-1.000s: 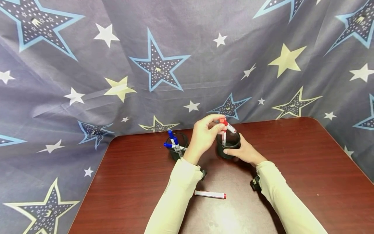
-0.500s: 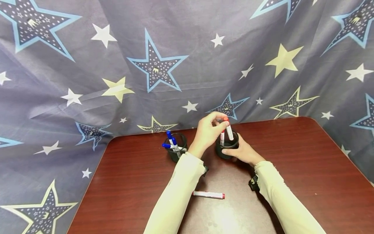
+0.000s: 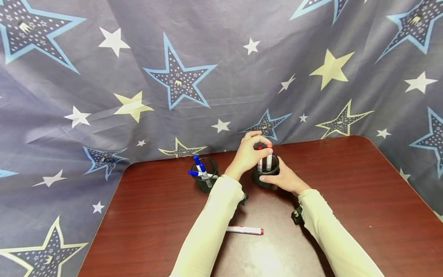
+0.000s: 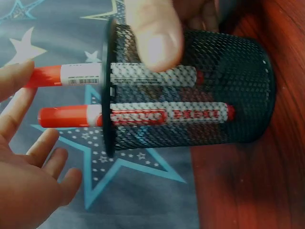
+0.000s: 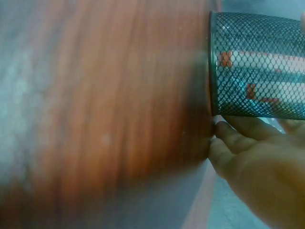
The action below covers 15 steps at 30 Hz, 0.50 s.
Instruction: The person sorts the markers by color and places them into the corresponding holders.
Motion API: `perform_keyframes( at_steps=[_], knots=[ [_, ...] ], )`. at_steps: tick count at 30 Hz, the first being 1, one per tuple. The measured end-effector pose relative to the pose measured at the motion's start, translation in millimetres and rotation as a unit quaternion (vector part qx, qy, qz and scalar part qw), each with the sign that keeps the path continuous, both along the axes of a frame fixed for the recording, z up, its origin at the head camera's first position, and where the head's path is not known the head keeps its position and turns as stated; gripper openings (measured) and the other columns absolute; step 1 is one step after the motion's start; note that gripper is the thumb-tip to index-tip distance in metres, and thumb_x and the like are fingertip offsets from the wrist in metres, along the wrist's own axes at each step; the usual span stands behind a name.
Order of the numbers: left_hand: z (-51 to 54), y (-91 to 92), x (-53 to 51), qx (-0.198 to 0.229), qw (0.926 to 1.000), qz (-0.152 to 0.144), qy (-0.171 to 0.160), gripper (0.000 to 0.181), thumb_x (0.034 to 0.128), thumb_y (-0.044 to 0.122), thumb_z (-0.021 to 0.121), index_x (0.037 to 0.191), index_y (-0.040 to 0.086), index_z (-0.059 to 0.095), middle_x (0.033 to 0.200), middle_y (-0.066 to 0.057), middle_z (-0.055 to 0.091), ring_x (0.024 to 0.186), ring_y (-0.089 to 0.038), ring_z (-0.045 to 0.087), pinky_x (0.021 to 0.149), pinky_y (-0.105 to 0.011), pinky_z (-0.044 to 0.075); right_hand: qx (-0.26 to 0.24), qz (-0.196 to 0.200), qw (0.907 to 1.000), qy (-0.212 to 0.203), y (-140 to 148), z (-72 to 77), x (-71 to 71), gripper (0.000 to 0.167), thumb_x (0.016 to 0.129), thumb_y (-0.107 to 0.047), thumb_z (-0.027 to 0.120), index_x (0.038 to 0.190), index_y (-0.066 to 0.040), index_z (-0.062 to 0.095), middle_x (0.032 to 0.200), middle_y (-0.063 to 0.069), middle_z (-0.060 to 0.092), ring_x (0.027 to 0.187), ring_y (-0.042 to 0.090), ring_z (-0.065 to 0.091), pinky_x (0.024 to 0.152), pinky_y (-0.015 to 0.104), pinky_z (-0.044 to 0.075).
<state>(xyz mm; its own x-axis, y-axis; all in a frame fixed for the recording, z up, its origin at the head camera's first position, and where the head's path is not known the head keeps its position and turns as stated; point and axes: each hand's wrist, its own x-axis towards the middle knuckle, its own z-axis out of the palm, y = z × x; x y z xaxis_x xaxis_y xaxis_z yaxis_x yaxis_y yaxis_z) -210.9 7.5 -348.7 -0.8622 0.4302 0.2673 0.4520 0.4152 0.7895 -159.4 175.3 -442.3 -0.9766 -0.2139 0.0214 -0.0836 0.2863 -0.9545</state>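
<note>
My left hand (image 3: 247, 157) pinches the red cap of a marker (image 3: 269, 161) between thumb and fingertip. That marker stands nearly upright, its lower part inside a black mesh pen cup (image 4: 238, 90). A second red marker (image 4: 66, 117) leans in the same cup, beside the first and apart from the fingers. Through the mesh in the left wrist view, the pinched marker's lower end sits a little higher than the other's. My right hand (image 3: 285, 177) grips the cup by its side, thumb at the front; its other fingers are partly hidden behind the cup.
Left of my left hand stands another black mesh cup (image 3: 204, 185) with three blue-capped markers. A red-capped white marker (image 3: 247, 230) lies on the brown table (image 3: 332, 173), one end hidden by my left sleeve. A star-patterned cloth (image 3: 207, 46) hangs behind the table.
The pinched marker has gone from a slant above the cup's rim to nearly upright and lower, its end now inside. My right hand stays on the cup; the view has shifted slightly.
</note>
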Motion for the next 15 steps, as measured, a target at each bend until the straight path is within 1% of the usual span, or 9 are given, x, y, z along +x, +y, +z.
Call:
perform_keyframes(
  at_steps=[1,3,7,10,13,15],
  knots=[
    [-1.6,-0.2,-1.2,0.000,1.0000,-0.002,-0.005,0.014,0.0857,0.019,0.080,0.099,0.016,0.076,0.145,-0.005,0.049,0.136,-0.022,0.038,0.107,-0.042,0.036,0.000,0.000,1.0000,-0.001,-1,-0.2,-0.1,0.084,0.087,-0.021,0.081,0.149,-0.002,0.028,0.126,0.026,0.055,0.080,0.029,0.062,0.058,0.045,0.055],
    [-4.0,-0.6,-3.5,0.000,0.9999,-0.007,-0.014,0.014,0.0857,0.018,0.080,0.098,0.015,0.075,0.144,-0.005,0.049,0.136,-0.021,0.039,0.108,-0.040,0.036,0.000,0.002,1.0000,-0.001,-1,-0.7,-0.4,0.083,0.087,-0.021,0.080,0.149,-0.001,0.028,0.125,0.026,0.055,0.077,0.029,0.063,0.058,0.045,0.055],
    [-7.0,-0.8,-7.3,0.011,0.9993,-0.024,-0.027,0.015,0.0856,0.016,0.079,0.098,0.010,0.074,0.143,-0.009,0.049,0.135,-0.019,0.041,0.109,-0.037,0.035,0.003,-0.001,1.0000,-0.001,-1,-0.8,-0.8,0.082,0.087,-0.021,0.080,0.148,-0.002,0.029,0.123,0.026,0.056,0.077,0.029,0.063,0.058,0.044,0.055],
    [-9.2,-0.6,-9.5,0.016,0.9986,-0.032,-0.038,0.016,0.0854,0.015,0.079,0.099,0.008,0.074,0.141,-0.009,0.051,0.134,-0.018,0.042,0.110,-0.033,0.034,0.003,-0.005,1.0000,-0.001,-1,-1.0,-0.9,0.081,0.087,-0.021,0.080,0.147,-0.002,0.030,0.122,0.025,0.056,0.078,0.028,0.063,0.057,0.044,0.055],
    [-11.2,0.3,-10.9,0.022,0.9980,-0.032,-0.050,0.017,0.0847,0.014,0.080,0.100,0.008,0.074,0.139,-0.008,0.053,0.132,-0.016,0.044,0.108,-0.030,0.035,-0.001,-0.002,1.0000,0.000,-1,-1.2,-0.8,0.082,0.087,-0.020,0.080,0.148,-0.001,0.029,0.122,0.026,0.055,0.076,0.028,0.062,0.057,0.044,0.055],
    [-12.6,1.0,-11.3,0.026,0.9975,-0.031,-0.057,0.018,0.0841,0.012,0.080,0.101,0.008,0.075,0.134,-0.007,0.055,0.126,-0.016,0.047,0.104,-0.028,0.038,-0.003,-0.003,1.0000,-0.002,-1,-1.2,-0.6,0.082,0.087,-0.020,0.080,0.148,-0.001,0.028,0.121,0.026,0.055,0.075,0.029,0.062,0.056,0.043,0.055]
  ],
)
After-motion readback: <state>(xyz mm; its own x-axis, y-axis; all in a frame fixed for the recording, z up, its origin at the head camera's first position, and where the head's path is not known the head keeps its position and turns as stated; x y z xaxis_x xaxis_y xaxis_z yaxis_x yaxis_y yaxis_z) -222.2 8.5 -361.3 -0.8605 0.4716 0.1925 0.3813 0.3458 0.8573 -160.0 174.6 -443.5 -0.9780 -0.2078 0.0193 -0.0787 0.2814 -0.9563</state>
